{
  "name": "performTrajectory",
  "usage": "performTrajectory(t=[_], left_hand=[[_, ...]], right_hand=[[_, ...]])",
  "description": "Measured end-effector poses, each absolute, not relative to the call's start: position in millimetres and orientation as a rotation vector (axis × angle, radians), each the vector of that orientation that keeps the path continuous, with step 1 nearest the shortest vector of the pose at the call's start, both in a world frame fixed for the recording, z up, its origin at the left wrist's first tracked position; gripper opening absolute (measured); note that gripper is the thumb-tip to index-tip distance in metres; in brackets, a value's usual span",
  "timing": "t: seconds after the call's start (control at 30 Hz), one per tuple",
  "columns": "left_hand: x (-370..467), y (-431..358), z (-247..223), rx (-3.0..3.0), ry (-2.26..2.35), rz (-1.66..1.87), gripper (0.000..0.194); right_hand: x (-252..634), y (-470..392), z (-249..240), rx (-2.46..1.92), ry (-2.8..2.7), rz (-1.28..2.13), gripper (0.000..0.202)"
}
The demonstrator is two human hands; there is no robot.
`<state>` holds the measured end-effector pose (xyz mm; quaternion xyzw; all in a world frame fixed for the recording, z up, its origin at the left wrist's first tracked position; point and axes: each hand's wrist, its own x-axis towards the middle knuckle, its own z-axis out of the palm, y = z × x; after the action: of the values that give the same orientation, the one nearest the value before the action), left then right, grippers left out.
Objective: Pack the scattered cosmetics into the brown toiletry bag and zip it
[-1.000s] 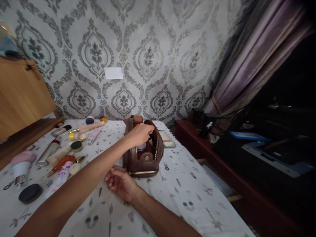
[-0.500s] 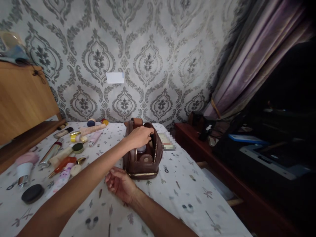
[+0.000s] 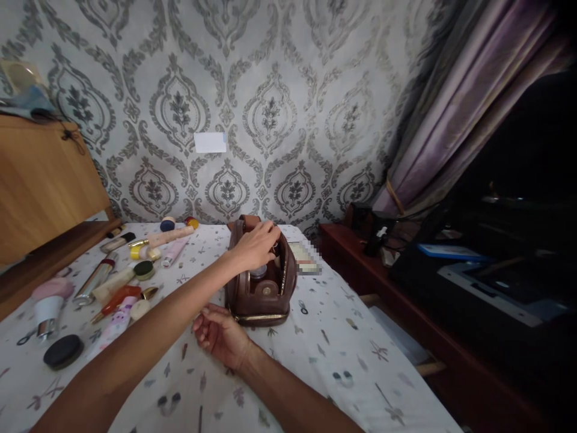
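Grey patterned wallpaper [image 3: 270, 108] backs the printed cloth [image 3: 311, 361] where a brown bag [image 3: 261, 310] stands unzipped, likely light, soft-sided, best steadied by its rim [image 3: 283, 275], the left hand [image 3: 258, 245] over its mouth, whether gripping I can't tell, the right hand [image 3: 223, 338] apart, loosely curled, empty

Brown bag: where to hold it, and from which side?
Take the brown bag low, across its two side walls, coming from the near side. It stands upright with its mouth unzipped, so the upper edges would probably fold in; the lower body looks fuller. The left forearm reaches in over its left side, while its front wall shows uncovered.
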<state>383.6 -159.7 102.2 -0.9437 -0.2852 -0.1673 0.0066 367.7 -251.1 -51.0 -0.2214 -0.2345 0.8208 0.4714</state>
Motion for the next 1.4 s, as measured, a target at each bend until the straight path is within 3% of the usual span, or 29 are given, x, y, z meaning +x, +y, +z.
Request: performTrajectory(t=[0.3,0.83,1.13,1.27,1.4], left_hand=[[384,-149,97,-2.929,-0.808,-0.509,0.010],[384,-153,104,-2.951,-0.865,-0.452,0.023],[365,-153,109,-3.061,-0.825,-0.805,0.027],[322,-161,105,-2.939,-0.828,-1.158,0.022],[258,-173,77,-2.876,-1.110,-1.244,0.015]], right_hand=[[368,-251,-51,-0.558,-0.564,1.999,0.028],[367,-251,-53,-0.529,-0.571,2.009,0.027],[369,-251,-50,-0.543,-0.573,2.021,0.028],[370,-251,-49,-0.535,-0.594,2.012,0.030],[368,-250,-50,-0.540,-0.596,2.004,0.030]])
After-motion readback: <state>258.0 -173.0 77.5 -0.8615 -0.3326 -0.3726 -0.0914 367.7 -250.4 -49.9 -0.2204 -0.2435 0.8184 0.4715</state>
